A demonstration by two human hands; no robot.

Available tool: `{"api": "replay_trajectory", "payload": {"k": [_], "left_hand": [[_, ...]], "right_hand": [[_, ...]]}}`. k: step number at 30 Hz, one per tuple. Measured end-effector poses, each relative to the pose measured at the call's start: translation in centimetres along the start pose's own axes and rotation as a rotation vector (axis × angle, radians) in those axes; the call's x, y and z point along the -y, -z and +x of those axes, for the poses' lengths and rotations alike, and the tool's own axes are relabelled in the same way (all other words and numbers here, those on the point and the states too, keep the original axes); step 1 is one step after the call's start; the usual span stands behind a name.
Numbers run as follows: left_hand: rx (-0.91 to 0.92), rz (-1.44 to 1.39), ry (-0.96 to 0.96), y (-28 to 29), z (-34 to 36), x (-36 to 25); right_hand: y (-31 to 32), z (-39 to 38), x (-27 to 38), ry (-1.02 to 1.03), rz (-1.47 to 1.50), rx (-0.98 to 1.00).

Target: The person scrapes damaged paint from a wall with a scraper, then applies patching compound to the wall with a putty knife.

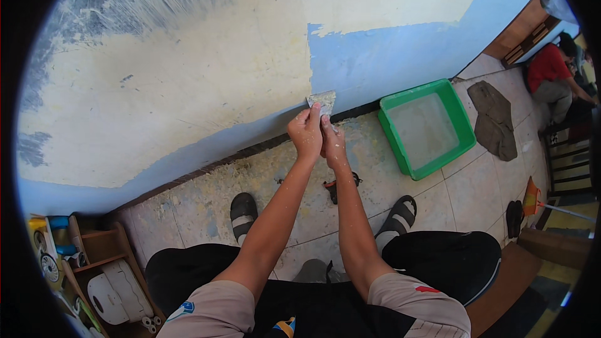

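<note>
Both my hands are together in front of the wall (206, 81), closed round a paint scraper. The scraper's broad blade (323, 97) is crusted with pale flakes and lies against or close to the wall, by the corner of a blue patch (363, 56). My left hand (305, 133) is at the blade, its thumb pressed along the metal. Just right of it my right hand (334, 143) is closed lower down, where the handle is mostly hidden by fingers. Specks of paint dot both hands and forearms. Much of the wall shows cream where blue paint is gone.
A green basin (429, 171) of cloudy water stands right, by the wall. Past it lie a dark cloth (494, 119), dark shoes (514, 218) and an orange dustpan (532, 197). Paint flakes litter the tiles (181, 213). A wooden shelf (103, 253) is left; a person in red (546, 70) sits far right.
</note>
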State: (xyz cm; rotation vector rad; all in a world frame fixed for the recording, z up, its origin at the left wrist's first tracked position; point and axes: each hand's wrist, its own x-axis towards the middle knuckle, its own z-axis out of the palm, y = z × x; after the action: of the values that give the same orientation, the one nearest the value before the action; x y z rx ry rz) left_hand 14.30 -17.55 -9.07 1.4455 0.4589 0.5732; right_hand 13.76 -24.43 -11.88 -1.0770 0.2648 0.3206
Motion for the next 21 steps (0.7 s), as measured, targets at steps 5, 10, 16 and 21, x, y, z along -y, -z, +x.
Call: {"api": "replay_trajectory", "payload": {"k": [5,10,16,21], "left_hand": [[-0.006,0.040,-0.024,0.2,0.0,-0.2],[0.001,-0.052,0.018,-0.3,-0.4,-0.6],[0.000,-0.037,0.047,-0.2,-0.1,-0.2],[-0.013,-0.014,-0.041,0.2,-0.1,-1.4]], "right_hand": [[0.0,-0.4,0.8,-0.031,-0.066,0.028],[0.8,-0.5,1.7,0.010,-0.121,0.056],[1.2,-0.2,1.8,0.107,-0.234,0.046],[-1.2,-1.2,0.4,-0.040,0.035,-0.026]]}}
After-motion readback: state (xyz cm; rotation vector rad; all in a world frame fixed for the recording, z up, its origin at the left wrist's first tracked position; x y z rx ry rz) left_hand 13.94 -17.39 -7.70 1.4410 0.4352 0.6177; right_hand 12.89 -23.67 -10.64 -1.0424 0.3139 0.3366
